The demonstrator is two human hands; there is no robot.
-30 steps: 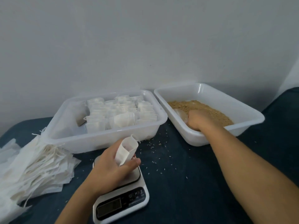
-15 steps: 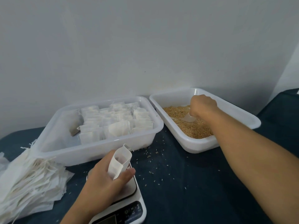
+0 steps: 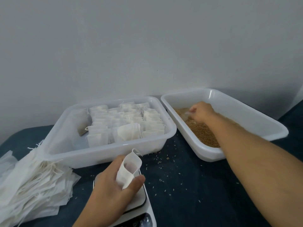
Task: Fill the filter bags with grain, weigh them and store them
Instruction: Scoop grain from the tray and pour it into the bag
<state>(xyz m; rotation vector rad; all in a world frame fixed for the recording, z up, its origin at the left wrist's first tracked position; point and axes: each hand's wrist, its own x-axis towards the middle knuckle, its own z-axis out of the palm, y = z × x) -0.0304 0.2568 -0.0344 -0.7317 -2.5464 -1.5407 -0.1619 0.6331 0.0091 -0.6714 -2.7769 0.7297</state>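
Note:
My left hand (image 3: 113, 185) holds an empty white filter bag (image 3: 128, 169) upright, mouth open, over the white kitchen scale (image 3: 141, 202). My right hand (image 3: 202, 112) reaches into the right white tray (image 3: 246, 115) and grips a small clear scoop (image 3: 186, 114) that rests in the brown grain (image 3: 201, 133). The left white tray (image 3: 68, 145) holds several filled filter bags (image 3: 127, 123) standing in rows.
A heap of empty filter bags (image 3: 32, 185) with strings lies at the left on the dark blue cloth (image 3: 188, 194). Loose grains are scattered on the cloth between the trays and the scale. A plain wall rises right behind the trays.
My right hand has moved from the near part of the grain to the far left part of the tray, scoop in hand. My left hand keeps the bag over the scale.

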